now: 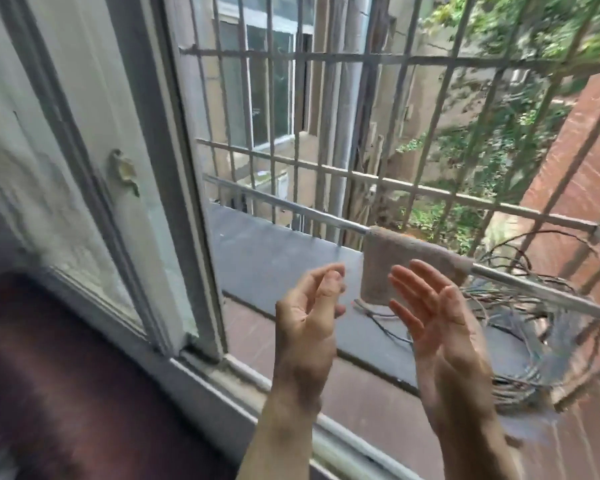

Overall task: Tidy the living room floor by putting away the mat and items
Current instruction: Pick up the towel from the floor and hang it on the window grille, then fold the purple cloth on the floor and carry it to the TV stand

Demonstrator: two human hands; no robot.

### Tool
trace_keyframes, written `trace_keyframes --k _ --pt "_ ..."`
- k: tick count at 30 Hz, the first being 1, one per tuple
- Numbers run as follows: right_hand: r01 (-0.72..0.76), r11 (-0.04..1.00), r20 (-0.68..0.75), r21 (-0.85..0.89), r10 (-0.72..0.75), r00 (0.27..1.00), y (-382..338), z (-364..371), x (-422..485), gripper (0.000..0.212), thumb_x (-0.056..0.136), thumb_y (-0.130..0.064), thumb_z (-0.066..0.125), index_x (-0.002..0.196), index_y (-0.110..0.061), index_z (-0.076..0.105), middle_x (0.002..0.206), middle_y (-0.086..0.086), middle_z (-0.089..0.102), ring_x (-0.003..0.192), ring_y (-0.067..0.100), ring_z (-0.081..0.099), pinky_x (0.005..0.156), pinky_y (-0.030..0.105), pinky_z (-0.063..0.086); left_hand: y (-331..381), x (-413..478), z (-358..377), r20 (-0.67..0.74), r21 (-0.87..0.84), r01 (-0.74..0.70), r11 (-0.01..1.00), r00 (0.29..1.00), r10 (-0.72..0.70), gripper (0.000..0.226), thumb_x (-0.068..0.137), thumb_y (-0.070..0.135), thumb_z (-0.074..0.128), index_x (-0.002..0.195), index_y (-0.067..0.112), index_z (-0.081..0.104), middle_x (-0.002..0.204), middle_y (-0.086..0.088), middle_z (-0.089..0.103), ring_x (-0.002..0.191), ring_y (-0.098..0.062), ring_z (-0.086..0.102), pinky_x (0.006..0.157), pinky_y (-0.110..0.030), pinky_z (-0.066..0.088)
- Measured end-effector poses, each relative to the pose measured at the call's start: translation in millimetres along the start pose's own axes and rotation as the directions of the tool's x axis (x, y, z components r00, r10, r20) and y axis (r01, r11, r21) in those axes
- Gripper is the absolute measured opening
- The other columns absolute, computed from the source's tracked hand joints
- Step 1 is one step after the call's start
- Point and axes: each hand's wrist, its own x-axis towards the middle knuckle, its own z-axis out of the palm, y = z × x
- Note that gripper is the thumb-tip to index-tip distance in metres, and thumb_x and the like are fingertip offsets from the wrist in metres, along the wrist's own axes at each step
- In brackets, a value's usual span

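Fingers [417, 284] loose, left hand [309, 320] and right hand [444, 332] empty.

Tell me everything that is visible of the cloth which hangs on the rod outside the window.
The cloth is small, greyish-brown and looks thick and fuzzy. It is folded over a thin metal rod outside the open window and hangs down as a flat flap, its lower edge showing against the grey ledge. Only the rod plainly touches it. The open right hand overlaps it in the picture; contact cannot be told.
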Motion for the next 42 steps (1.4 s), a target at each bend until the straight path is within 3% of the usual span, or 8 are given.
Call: trace_keyframes --k 3,14,18,24,27,31,38,42 --pt "-0.059 0.997 0.104 0.056 0.053 0.993 3.5 30.3 -24.5 0.087 0.071 -0.078 0.066 0.130 -0.015 0.058 0.128 0.007 0.069 0.125 0.022 0.061 0.103 0.039 0.051 14.7 -32.8 -36.4 -0.118 0.015 -0.063 0.998 0.991 0.064 0.035 0.087 0.043 0.057 0.107 0.020 0.074 0.105 0.007 0.075 0.103 -0.009 0.068 0.088 -0.033 0.053" --pt "-0.198 0.973 0.446 0.120 0.126 0.886 -13.2 163.1 -127.9 0.078 0.081 -0.071 0.060 0.131 -0.011 0.059 0.128 0.008 0.069 0.124 0.022 0.062 0.111 0.054 0.041 89.6 -140.6 -175.8 -0.400 0.146 -0.220 0.965 0.879 0.261 0.034 0.088 0.039 0.057 0.109 0.018 0.074 0.107 0.002 0.075 0.106 -0.015 0.068 0.089 -0.035 0.055" --pt "-0.249 0.958 0.502 0.143 0.147 0.853 -19.7 222.2 -190.8 0.083 0.070 -0.077 0.067 0.125 -0.015 0.064 0.125 0.008 0.071 0.123 0.023 0.063 0.109 0.052 0.042 116.7 -196.2 -243.3 -0.470 0.210 -0.228 0.951 0.830 0.302 0.035 0.088 0.038 0.055 0.109 0.018 0.074 0.111 0.003 0.075 0.109 -0.016 0.068 0.088 -0.035 0.053" --pt "-0.275 0.952 0.684 0.136 0.110 0.721 -38.1 313.4 -292.7 0.069 0.080 -0.072 0.062 0.124 -0.019 0.066 0.123 0.008 0.071 0.123 0.024 0.063 0.105 0.051 0.045 154.4 -286.2 -337.9 -0.564 0.311 -0.206 0.928 0.746 0.354 0.035 0.090 0.039 0.052 0.113 0.021 0.072 0.114 0.008 0.073 0.111 -0.011 0.067 0.093 -0.037 0.054" --pt "-0.298 0.942 0.764 0.157 0.075 0.641 -46.3 351.0 -331.6 0.054 0.094 -0.056 0.052 0.128 -0.015 0.063 0.124 0.009 0.070 0.123 0.024 0.063 0.104 0.049 0.045 170.6 -325.2 -372.4 -0.639 0.334 -0.199 0.921 0.670 0.377 0.035 0.090 0.038 0.052 0.114 0.020 0.072 0.115 0.007 0.073 0.111 -0.012 0.067 0.093 -0.039 0.055" --pt "-0.376 0.915 0.844 0.149 0.081 0.530 -47.0 396.8 -380.9 0.061 0.085 -0.066 0.060 0.125 -0.020 0.066 0.124 0.010 0.070 0.123 0.026 0.062 0.105 0.053 0.045 189.4 -374.7 -415.3 -0.727 0.375 -0.200 0.905 0.543 0.421 0.035 0.091 0.038 0.053 0.113 0.020 0.073 0.118 0.005 0.073 0.113 -0.015 0.067 0.095 -0.042 0.055" --pt "-0.511 0.856 0.964 0.077 0.066 0.257 -36.5 475.9 -455.2 0.045 0.096 -0.045 0.042 0.126 -0.019 0.065 0.123 0.005 0.071 0.122 0.021 0.064 0.104 0.048 0.046 214.1 -446.8 -479.9 -0.854 0.433 -0.127 0.892 0.258 0.452 0.033 0.090 0.038 0.053 0.109 0.022 0.073 0.116 0.006 0.073 0.112 -0.014 0.067 0.094 -0.040 0.055" --pt "-0.629 0.777 0.995 0.014 0.049 0.083 -33.8 529.9 -491.5 0.049 0.094 -0.047 0.042 0.126 -0.018 0.063 0.123 0.006 0.071 0.120 0.020 0.065 0.103 0.045 0.045 233.2 -469.9 -501.4 -0.876 0.465 -0.058 0.883 0.110 0.469 0.033 0.088 0.039 0.055 0.108 0.020 0.074 0.112 0.007 0.074 0.109 -0.012 0.068 0.093 -0.038 0.055"
